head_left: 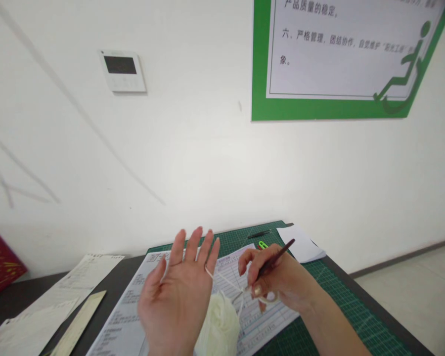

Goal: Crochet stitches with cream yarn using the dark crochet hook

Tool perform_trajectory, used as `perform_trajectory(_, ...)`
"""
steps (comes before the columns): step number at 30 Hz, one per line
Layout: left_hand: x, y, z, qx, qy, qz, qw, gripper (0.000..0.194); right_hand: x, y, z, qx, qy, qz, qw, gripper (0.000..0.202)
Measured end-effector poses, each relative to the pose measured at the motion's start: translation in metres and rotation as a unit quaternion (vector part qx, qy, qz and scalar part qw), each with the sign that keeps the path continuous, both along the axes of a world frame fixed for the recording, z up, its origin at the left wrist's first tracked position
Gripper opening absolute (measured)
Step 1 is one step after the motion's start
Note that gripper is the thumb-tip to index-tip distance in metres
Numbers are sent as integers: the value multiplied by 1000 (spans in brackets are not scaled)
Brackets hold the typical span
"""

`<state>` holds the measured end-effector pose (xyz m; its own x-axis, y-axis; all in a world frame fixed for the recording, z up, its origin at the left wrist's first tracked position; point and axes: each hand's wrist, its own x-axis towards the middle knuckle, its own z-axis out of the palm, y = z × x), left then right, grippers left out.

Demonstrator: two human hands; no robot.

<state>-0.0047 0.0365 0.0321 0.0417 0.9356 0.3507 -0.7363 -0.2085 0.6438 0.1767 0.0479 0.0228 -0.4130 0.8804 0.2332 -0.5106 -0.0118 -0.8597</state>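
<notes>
Yarn (226,282) is running taut from the left hand (178,296) to the right hand (270,282), crossing above the printed form (133,316) that is lying on the bench (374,316). The left hand is standing open, palm facing the camera, fingers spread and pointing up; the strand is touching the side of its forefinger near the base. The right hand is closing around a dark reddish crochet hook (278,254), pinching the shaft between thumb and fingers, with the free end of the tool pointing up and away from the printed form. A loop of the same cream strand is hanging under the right hand's fingers.

A cream yarn ball (218,326) is resting on the printed form, just below the taut strand and between the two hands. The printed form is lying partly on a green cutting mat (337,296), which is covering the bench on the side of the form toward the right hand. Beyond the printed form, at the far edge of the mat, a small green clip (262,244), a dark pen-like tool (258,234) and a white paper sheet (300,242) are lying near one another. On the opposite side of the printed form, more papers (81,277) and a pale ruler (77,324) are lying on the dark bench surface.
</notes>
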Motion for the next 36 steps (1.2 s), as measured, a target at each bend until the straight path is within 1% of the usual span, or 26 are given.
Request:
perform_trajectory(1,0,1,-2,24,87,43,995,31,-1,0,-1,-3,2,0,1000,21)
perform_trajectory(2,0,2,-5,40,171,73,982,31,-2,0,-2,-6,6,1,1000,20)
perform_trajectory(3,-1,4,-8,45,228,79,970,26,-2,0,-3,-8,9,1,1000,20)
perform_trajectory(5,-5,7,-14,27,272,33,961,7,-4,0,-6,-12,15,1,1000,20)
perform_trajectory(6,-7,8,-16,18,283,8,959,20,-4,-1,-7,-14,18,0,1000,19)
perform_trajectory(8,-10,8,-19,3,281,-49,959,52,-5,-1,-8,-16,26,-3,1000,20)
perform_trajectory(9,-11,7,-20,-4,265,-75,961,63,-6,-2,-9,-17,30,-6,999,20)
perform_trajectory(10,-11,5,-20,-12,240,-96,966,68,-7,-2,-9,-18,34,-8,999,20)
perform_trajectory(11,-10,3,-20,-21,211,-111,971,68,-9,-3,-9,-17,37,-10,999,20)
perform_trajectory(12,-8,1,-19,-33,183,-122,975,63,-11,-3,-9,-17,41,-12,999,19)
perform_trajectory(14,-3,-4,-18,-61,143,-137,978,37,-14,-4,-10,-15,49,-16,999,18)
perform_trajectory(15,0,-7,-17,-74,135,-142,978,34,-16,-4,-11,-14,53,-20,998,17)
perform_trajectory(17,9,-11,-15,-87,134,-142,977,54,-18,-4,-12,-12,64,-30,997,16)
perform_trajectory(18,14,-13,-14,-87,136,-116,980,60,-19,-4,-13,-9,69,-40,997,15)
perform_trajectory(19,18,-15,-13,-82,141,-74,984,61,-20,-4,-14,-2,71,-55,996,14)
perform_trajectory(22,30,-18,-12,-76,144,41,986,54,-22,-4,-19,35,60,-111,991,13)
perform_trajectory(24,34,-20,-14,-92,139,89,982,55,-24,-5,-23,61,43,-147,986,13)
perform_trajectory(26,36,-21,-18,-112,133,110,979,61,-27,-7,-27,93,22,-183,978,11)
perform_trajectory(29,38,-21,-22,-128,124,124,976,75,-32,-8,-32,139,-2,-244,960,8)
perform_trajectory(31,39,-21,-23,-138,116,137,974,84,-36,-8,-33,141,0,-274,951,7)
perform_trajectory(34,41,-22,-20,-156,118,152,969,88,-39,-8,-32,122,2,-296,948,6)
perform_trajectory(36,42,-23,-18,-164,122,156,966,89,-39,-8,-32,127,-12,-290,948,5)
